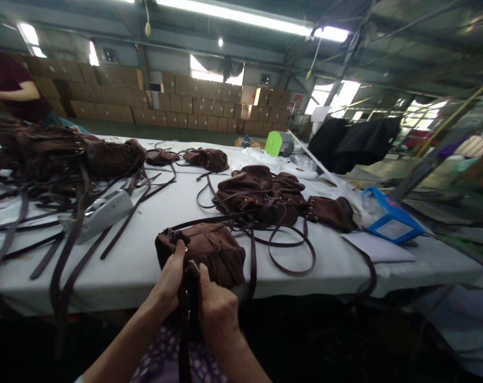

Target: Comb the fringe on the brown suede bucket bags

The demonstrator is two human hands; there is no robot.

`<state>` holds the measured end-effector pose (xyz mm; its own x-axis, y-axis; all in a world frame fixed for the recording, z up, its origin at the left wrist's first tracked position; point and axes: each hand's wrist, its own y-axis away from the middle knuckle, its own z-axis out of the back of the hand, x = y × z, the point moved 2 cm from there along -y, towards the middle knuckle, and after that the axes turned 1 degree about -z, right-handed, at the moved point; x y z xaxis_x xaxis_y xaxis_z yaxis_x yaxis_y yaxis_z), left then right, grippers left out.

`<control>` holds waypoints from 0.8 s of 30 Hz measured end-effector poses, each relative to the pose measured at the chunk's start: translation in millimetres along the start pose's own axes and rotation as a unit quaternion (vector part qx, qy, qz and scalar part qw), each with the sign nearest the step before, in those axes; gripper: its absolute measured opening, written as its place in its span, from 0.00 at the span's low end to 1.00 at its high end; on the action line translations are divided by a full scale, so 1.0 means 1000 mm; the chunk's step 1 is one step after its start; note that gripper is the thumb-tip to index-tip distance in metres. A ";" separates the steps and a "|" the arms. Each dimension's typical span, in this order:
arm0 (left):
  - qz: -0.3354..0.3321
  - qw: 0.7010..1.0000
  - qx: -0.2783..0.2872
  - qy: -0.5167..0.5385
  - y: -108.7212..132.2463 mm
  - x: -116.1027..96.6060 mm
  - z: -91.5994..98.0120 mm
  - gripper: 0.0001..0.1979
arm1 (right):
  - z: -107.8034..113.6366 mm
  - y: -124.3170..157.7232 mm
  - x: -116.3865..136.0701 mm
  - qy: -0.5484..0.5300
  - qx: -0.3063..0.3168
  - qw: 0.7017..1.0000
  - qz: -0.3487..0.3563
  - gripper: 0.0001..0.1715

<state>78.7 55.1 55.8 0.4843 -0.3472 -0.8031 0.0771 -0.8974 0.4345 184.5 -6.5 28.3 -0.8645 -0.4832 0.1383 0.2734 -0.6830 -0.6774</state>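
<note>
A brown fringed suede bag (203, 250) lies at the near edge of the white table (146, 255). My left hand (170, 282) is closed on the bag's near left corner, thumb up by a small metal ring. My right hand (215, 303) is closed around a dark brown strap (184, 330) that hangs down from the bag between both hands toward my lap. The strap's buckle end shows just above my right thumb.
More brown bags (261, 194) and loose straps (289, 250) lie mid-table, with a big pile (61, 151) at the left. A grey tool (100, 213) sits among straps. A blue box (389, 218) is at the right. A person in a dark red top (10, 85) stands far left.
</note>
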 end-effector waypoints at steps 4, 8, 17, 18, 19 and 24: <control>-0.031 0.999 -0.020 -0.015 0.012 -0.004 0.006 0.19 | -0.012 -0.002 -0.017 0.054 0.030 0.998 -0.029 0.31; -0.025 1.000 0.005 0.014 0.017 0.000 0.015 0.19 | -0.021 0.002 -0.064 0.084 0.093 0.966 -0.225 0.27; -0.016 0.998 -0.008 0.063 0.013 -0.007 0.013 0.18 | 0.021 0.012 -0.079 -0.244 0.000 0.884 -0.398 0.32; -0.013 0.998 0.002 0.059 0.013 -0.006 0.010 0.17 | 0.024 0.007 -0.059 -0.235 -0.001 0.915 -0.329 0.30; -0.012 0.999 0.008 0.053 0.014 -0.005 0.007 0.17 | 0.025 0.001 -0.037 -0.204 0.004 0.951 -0.233 0.29; -0.040 0.998 -0.053 0.018 0.020 -0.004 0.010 0.14 | -0.001 -0.022 0.015 0.017 0.051 0.998 0.040 0.31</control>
<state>69.7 35.5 63.5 0.5043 -0.2644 -0.8221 0.2069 -0.8873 0.4123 164.9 2.3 44.6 -0.8510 -0.5217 0.0611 0.3824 -0.6951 -0.6088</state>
